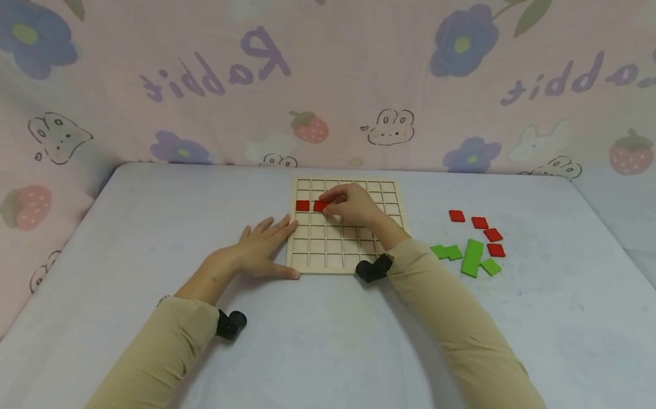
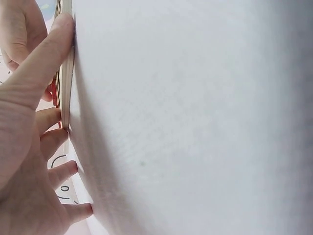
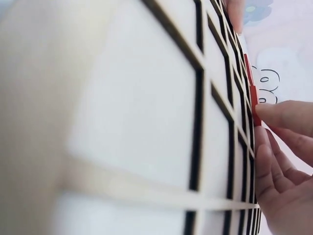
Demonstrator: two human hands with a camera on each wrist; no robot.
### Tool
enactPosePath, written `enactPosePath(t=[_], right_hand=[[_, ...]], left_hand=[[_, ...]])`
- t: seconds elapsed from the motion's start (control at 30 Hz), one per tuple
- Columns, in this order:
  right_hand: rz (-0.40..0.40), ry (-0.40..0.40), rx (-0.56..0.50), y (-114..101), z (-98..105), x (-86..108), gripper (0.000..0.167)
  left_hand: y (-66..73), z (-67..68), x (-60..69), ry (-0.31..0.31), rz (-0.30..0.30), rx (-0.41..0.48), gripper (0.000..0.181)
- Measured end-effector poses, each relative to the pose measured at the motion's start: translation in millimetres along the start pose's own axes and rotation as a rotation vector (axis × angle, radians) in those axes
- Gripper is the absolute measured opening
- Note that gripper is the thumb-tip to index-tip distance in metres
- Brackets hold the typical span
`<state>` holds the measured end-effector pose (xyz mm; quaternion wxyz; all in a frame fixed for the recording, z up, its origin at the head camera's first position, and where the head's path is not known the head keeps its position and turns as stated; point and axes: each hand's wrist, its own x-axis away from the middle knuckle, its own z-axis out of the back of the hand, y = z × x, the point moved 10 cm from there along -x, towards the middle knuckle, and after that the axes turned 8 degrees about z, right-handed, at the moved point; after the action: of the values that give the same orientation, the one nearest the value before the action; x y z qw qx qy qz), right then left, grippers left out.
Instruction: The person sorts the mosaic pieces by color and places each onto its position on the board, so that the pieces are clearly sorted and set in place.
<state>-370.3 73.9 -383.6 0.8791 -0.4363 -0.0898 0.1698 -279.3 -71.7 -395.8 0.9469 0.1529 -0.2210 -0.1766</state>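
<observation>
A light wooden grid board (image 1: 319,248) lies on the white table. One red square (image 1: 302,205) sits in a cell near its upper left. Just right of it, the right hand (image 1: 356,207) pinches a second red square (image 1: 320,206) between thumb and finger at the board; the right wrist view shows this square (image 3: 255,105) at the fingertips. With fingers spread, the left hand (image 1: 260,249) touches the board's left edge; in the left wrist view its thumb and two fingertips meet the board's side (image 2: 66,93).
Right of the board lie several loose red squares (image 1: 457,216), a green rectangle (image 1: 473,258) and several small green squares (image 1: 490,267). A patterned cloth (image 1: 321,60) stands behind the table. Black wrist devices (image 1: 232,324) sit at both cuffs.
</observation>
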Motion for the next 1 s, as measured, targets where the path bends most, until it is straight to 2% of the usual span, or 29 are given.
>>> enactPosePath(t=[0.7, 1.0], right_hand=[[-0.037, -0.005, -0.001, 4.2, -1.6, -7.0, 0.028], [0.009, -0.025, -0.041, -0.4, -2.5, -1.8, 0.032]], left_hand=[[3.0, 2.2, 1.4, 0.006, -0.003, -0.003, 0.098], [1.3, 0.8, 1.1, 0.003, -0.007, 0.005, 0.098]])
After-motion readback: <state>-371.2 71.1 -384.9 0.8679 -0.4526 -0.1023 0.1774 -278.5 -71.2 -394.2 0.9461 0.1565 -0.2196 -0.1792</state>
